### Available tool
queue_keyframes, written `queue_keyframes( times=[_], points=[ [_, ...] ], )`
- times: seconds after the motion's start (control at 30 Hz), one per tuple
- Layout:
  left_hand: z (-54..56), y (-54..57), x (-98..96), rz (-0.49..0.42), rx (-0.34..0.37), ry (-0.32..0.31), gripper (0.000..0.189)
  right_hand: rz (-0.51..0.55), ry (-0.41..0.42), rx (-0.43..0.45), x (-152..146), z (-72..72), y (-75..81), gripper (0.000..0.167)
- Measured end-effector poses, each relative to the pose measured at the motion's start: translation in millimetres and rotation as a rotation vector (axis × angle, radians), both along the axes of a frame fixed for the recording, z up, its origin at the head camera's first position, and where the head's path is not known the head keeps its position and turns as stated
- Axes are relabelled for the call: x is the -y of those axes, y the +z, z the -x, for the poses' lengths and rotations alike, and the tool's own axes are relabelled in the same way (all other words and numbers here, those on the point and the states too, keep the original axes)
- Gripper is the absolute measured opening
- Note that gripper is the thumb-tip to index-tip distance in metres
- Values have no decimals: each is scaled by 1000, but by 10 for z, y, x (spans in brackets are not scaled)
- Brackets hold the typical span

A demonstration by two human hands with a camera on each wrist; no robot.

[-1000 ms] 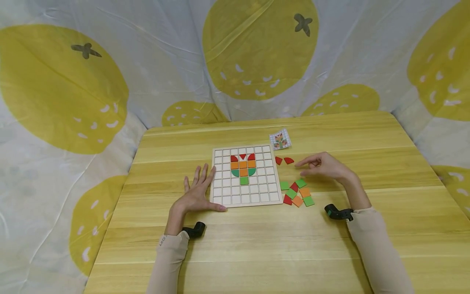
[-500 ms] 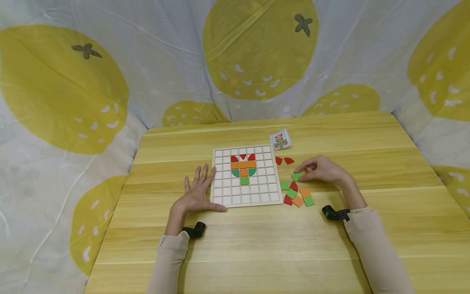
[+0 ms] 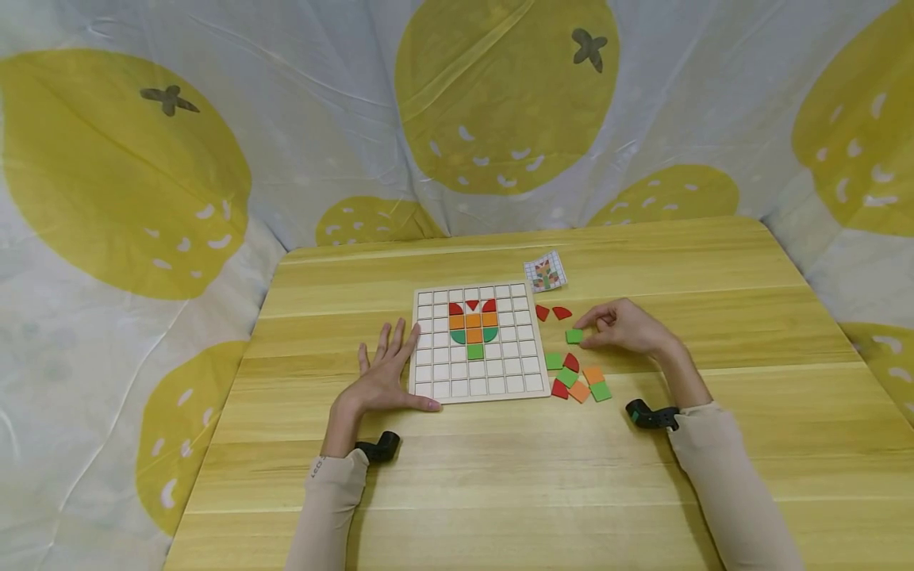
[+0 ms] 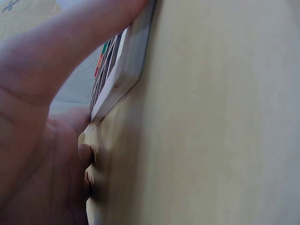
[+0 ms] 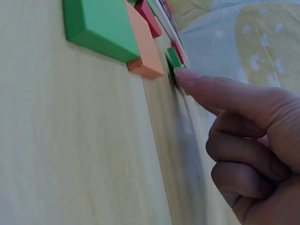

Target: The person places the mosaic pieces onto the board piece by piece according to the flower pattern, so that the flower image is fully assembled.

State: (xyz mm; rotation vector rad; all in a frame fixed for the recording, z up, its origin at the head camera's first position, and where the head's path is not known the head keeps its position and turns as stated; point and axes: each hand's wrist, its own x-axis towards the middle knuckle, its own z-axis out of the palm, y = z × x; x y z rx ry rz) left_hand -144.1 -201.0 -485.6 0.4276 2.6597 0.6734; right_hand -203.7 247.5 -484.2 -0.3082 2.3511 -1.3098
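Note:
My right hand [image 3: 628, 327] pinches a light green square tile [image 3: 574, 336] between thumb and index finger, just right of the board. The same green tile [image 5: 174, 57] shows past the thumb in the right wrist view, the other fingers curled in. With fingers spread, my left hand [image 3: 382, 379] rests against the left side and lower left corner of the white grid board [image 3: 443, 373]. On the board, red, orange and green pieces [image 3: 473, 321] form a tulip-like flower with a light green square below it. In the left wrist view, the thumb touches the board's edge [image 4: 127, 65].
Several loose green, orange and red tiles [image 3: 579, 391] lie right of the board, some overlapping. Two red quarter-round pieces [image 3: 562, 312] sit above them. A small printed pattern card [image 3: 545, 271] lies behind the board's upper right corner. A patterned cloth [image 3: 343, 143] hangs behind the table.
My right hand reached the green tile, took it in a pinch, and shifted it slightly away from the loose tiles, turning it straighter. My left hand and the board have stayed put.

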Motion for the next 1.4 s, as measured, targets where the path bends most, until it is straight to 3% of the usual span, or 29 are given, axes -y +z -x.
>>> queue_keyframes(
  times=[0.27, 0.8, 1.4],
  points=[
    [-7, -2, 12, -1, -9, -1, 140, 19, 10, -68, 358, -34, 59, 30],
    [-11, 20, -2, 4, -19, -7, 141, 99, 115, -80, 1323, -189, 17, 24],
    [-12, 25, -4, 2, -21, -4, 140, 134, 169, -63, 1476, -218, -34, 19]
  ],
)
